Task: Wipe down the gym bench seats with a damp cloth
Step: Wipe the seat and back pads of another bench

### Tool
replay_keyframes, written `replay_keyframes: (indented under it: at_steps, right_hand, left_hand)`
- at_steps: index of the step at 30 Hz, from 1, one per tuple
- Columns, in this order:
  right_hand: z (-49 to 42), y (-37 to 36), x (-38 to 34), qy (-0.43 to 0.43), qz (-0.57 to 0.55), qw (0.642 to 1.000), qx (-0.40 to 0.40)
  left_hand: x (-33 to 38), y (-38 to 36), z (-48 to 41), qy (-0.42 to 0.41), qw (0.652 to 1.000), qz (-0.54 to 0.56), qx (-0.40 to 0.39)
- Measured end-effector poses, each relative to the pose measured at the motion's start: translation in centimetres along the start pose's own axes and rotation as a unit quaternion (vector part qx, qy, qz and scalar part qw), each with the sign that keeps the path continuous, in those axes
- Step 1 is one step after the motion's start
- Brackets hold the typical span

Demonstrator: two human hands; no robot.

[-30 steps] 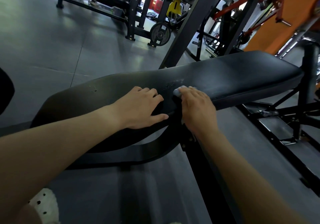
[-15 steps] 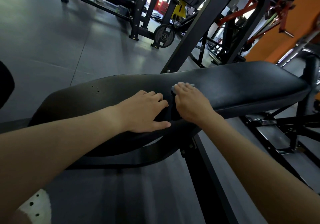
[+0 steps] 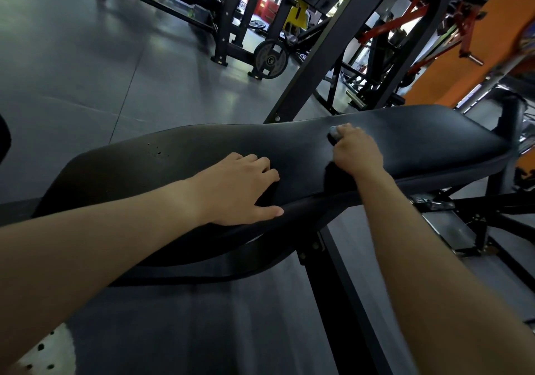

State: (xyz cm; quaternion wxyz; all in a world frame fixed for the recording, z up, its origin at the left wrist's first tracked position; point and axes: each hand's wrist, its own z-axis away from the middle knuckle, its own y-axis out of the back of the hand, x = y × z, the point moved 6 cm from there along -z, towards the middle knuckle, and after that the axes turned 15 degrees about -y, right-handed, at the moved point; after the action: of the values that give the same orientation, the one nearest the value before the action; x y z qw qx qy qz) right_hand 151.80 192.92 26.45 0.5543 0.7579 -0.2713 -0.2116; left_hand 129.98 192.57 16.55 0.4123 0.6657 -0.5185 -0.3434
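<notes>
A long black padded bench seat [image 3: 428, 140] runs across the middle of the view from lower left to upper right. My left hand [image 3: 240, 189] rests flat on the near part of the pad, fingers spread and thumb along the front edge. My right hand [image 3: 354, 153] lies farther along the pad, fingers curled over a small pale cloth [image 3: 335, 132]. Only a bit of the cloth shows beyond the fingertips; the rest is hidden under the hand.
The bench's black steel frame [image 3: 333, 282] and legs stand below and to the right. A slanted black upright [image 3: 315, 65] rises behind the pad. Racks and a weight plate [image 3: 270, 59] stand farther back on the grey floor. An orange panel [image 3: 463, 56] fills the upper right.
My right hand has slid the cloth along the pad, away from my left hand toward the far right end. My left hand has stayed in place.
</notes>
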Motion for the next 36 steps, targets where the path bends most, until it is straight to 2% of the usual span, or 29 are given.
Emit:
replay_keyframes:
  at_steps: [4, 9, 11, 14, 21, 23, 25, 28, 30, 33, 36]
  right_hand:
    - [1.4, -1.5, -2.2, 0.024, -0.011, 1.0, 0.016]
    - [6.4, -4.8, -6.3, 0.192, 0.004, 0.981, 0.004]
    - [6.6, -5.3, -6.3, 0.223, 0.021, 0.974, -0.038]
    - [4.5, -4.8, -5.2, 0.204, 0.03, 0.973, -0.103]
    - [-1.5, -2.8, -2.7, 0.078, 0.011, 0.996, -0.043]
    - [-1.3, -3.3, -3.9, 0.103, 0.018, 0.994, -0.032]
    - [0.4, -3.9, -5.3, 0.164, 0.037, 0.985, -0.026]
    - [3.5, -4.9, -6.7, 0.263, 0.06, 0.961, -0.062]
    - [4.9, -5.4, -6.6, 0.299, 0.064, 0.948, -0.092]
    - [5.4, -4.8, -5.7, 0.314, 0.051, 0.942, -0.11]
    - [3.4, -3.2, -3.8, 0.258, 0.034, 0.961, -0.094]
  left_hand:
    - [-0.1, 0.0, -0.2, -0.002, 1.0, 0.003, 0.011]
    - [0.0, 0.2, -0.3, -0.01, 0.999, -0.005, 0.03]
    - [0.1, 0.2, -0.3, -0.011, 0.999, -0.006, 0.033]
    - [0.0, 0.0, -0.2, -0.005, 0.999, -0.012, 0.029]
    - [0.0, 0.0, -0.1, -0.006, 1.0, 0.003, 0.025]
    - [-0.1, 0.0, 0.0, -0.008, 1.0, 0.005, 0.027]
    - [-0.1, 0.0, -0.1, -0.01, 0.999, 0.001, 0.033]
    - [-0.1, -0.1, -0.2, -0.012, 0.999, -0.003, 0.038]
    - [-0.2, -0.2, -0.2, -0.013, 0.999, -0.007, 0.041]
    - [-0.1, -0.2, -0.2, -0.012, 0.999, -0.018, 0.037]
    - [0.3, -0.1, -0.3, -0.005, 0.998, -0.046, 0.037]
